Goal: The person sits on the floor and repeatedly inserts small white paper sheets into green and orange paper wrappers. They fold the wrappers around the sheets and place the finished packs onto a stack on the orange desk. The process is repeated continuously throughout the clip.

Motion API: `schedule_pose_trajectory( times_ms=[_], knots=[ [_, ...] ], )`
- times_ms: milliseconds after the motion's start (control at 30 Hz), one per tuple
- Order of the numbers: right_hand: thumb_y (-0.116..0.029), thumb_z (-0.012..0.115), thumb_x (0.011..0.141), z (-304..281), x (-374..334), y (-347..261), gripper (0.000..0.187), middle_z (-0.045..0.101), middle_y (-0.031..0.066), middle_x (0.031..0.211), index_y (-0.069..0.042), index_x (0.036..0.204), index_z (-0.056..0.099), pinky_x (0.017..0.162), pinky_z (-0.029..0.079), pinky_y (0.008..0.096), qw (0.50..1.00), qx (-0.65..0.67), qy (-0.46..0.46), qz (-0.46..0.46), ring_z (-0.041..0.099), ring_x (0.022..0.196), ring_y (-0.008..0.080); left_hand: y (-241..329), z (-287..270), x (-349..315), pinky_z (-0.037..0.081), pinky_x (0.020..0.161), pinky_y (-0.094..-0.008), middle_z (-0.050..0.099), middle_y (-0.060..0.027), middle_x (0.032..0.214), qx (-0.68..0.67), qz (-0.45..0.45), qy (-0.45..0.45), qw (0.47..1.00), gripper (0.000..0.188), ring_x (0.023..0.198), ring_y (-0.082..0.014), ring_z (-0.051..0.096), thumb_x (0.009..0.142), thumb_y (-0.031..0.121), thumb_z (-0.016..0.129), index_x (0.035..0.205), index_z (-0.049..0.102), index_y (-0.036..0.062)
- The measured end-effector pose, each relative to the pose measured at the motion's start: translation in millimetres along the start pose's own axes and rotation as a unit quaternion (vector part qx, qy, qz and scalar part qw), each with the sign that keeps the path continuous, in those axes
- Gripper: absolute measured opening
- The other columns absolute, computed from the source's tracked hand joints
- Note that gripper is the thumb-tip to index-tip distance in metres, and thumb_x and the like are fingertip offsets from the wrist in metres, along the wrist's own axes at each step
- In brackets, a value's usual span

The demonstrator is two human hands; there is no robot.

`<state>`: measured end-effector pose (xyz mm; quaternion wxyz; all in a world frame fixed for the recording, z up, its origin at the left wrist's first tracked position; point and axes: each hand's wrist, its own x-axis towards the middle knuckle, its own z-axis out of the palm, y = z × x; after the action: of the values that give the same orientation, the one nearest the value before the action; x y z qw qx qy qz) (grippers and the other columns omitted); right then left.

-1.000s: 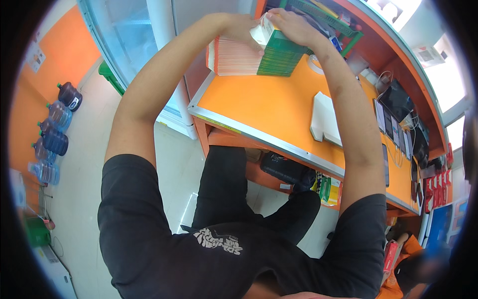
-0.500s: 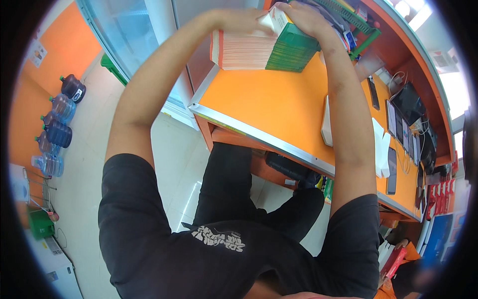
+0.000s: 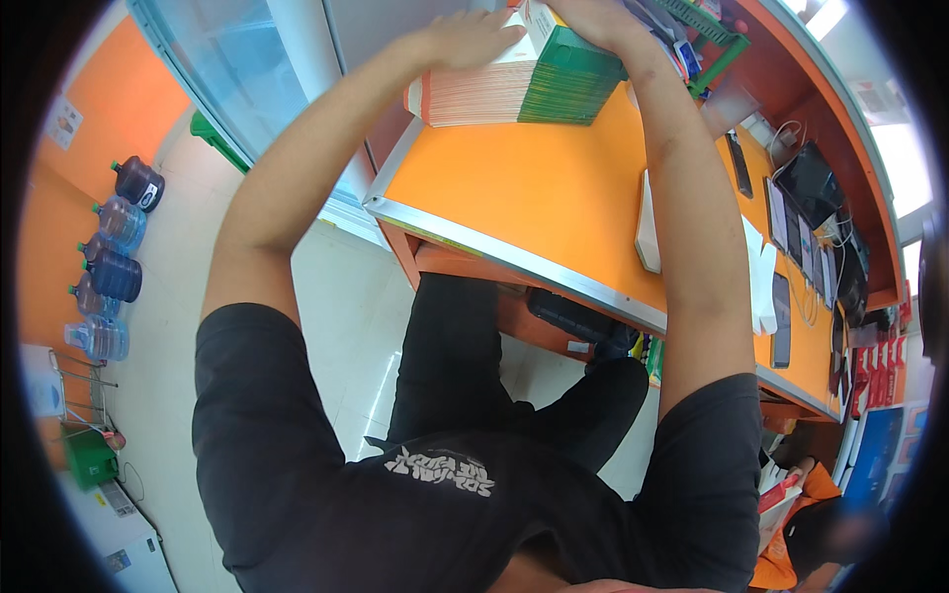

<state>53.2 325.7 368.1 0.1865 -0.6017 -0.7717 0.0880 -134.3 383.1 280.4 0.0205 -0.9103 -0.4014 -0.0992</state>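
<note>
A thick stack of flat cards or sleeves (image 3: 514,91), orange-edged on the left and green on the right, lies on the far end of the orange desk (image 3: 534,198). My left hand (image 3: 473,38) rests flat on the stack's top left. My right hand (image 3: 583,20) presses down on the top right of the stack, over a white-and-green sheet (image 3: 539,22). Both arms reach far forward over the desk.
A white box (image 3: 647,222) lies by my right forearm. Phones and tablets (image 3: 806,188) with cables line the desk's right side. A green basket (image 3: 707,30) stands behind the stack. Several blue water bottles (image 3: 114,267) stand on the floor at left, by a glass door (image 3: 237,79).
The stack has come down from a tilted hold to lie flat on the desk. Both hands stayed on top of it, and the view swung slightly.
</note>
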Motion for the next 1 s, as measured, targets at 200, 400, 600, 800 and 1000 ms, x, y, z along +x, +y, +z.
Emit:
schedule_pose_trajectory(
  times_ms=[200,400,600,800,1000],
  knots=[
    [-0.051,0.039,0.094,-4,-10,3,0.059,0.061,0.0213,0.126,-0.004,0.115,0.068,0.102,0.039,0.0415,0.999,0.022,0.011,0.024,0.055,0.120,0.0357,34,-20,8,0.039,0.100,-0.0527,0.049,-0.0129,0.138,-0.042,-0.074,0.009,0.996,0.044,0.118,-0.0358,0.053,0.099,0.033,0.028,0.127,0.053,0.0082],
    [-0.052,0.043,0.092,-8,-15,-7,0.059,0.062,0.0226,0.124,-0.003,0.112,0.069,0.098,0.042,0.0420,0.993,-0.090,0.066,0.041,0.058,0.117,0.0361,22,9,10,0.040,0.099,-0.0498,0.057,-0.0176,0.129,-0.035,-0.010,0.059,0.998,0.051,0.116,-0.0344,0.056,0.097,0.039,0.030,0.123,0.056,0.0035],
    [-0.052,0.042,0.093,2,5,0,0.059,0.063,0.0222,0.123,-0.003,0.112,0.069,0.101,0.041,0.0409,0.999,-0.026,-0.020,0.025,0.057,0.119,0.0366,1,-28,21,0.034,0.109,-0.0507,0.052,-0.0244,0.136,-0.223,-0.090,-0.058,0.969,0.060,0.127,-0.0387,0.049,0.099,0.042,0.024,0.130,0.054,-0.0010],
    [-0.057,0.037,0.095,-13,14,30,0.067,0.053,0.0254,0.135,-0.001,0.123,0.060,0.105,0.038,0.0437,0.991,-0.132,0.018,-0.030,0.049,0.127,0.0389,57,-25,-14,0.027,0.112,-0.0587,0.047,-0.0214,0.142,-0.172,-0.113,0.057,0.977,0.058,0.132,-0.0420,0.042,0.099,0.040,0.023,0.133,0.052,0.0032],
    [-0.053,0.032,0.099,-49,39,-3,0.071,0.044,0.0229,0.144,0.004,0.140,0.041,0.111,0.033,0.0425,0.980,-0.088,0.150,-0.100,0.044,0.132,0.0398,42,-13,-3,0.029,0.110,-0.0587,0.049,-0.0238,0.139,-0.151,-0.125,0.056,0.979,0.058,0.129,-0.0437,0.046,0.099,0.040,0.023,0.133,0.052,0.0026]
  ],
)
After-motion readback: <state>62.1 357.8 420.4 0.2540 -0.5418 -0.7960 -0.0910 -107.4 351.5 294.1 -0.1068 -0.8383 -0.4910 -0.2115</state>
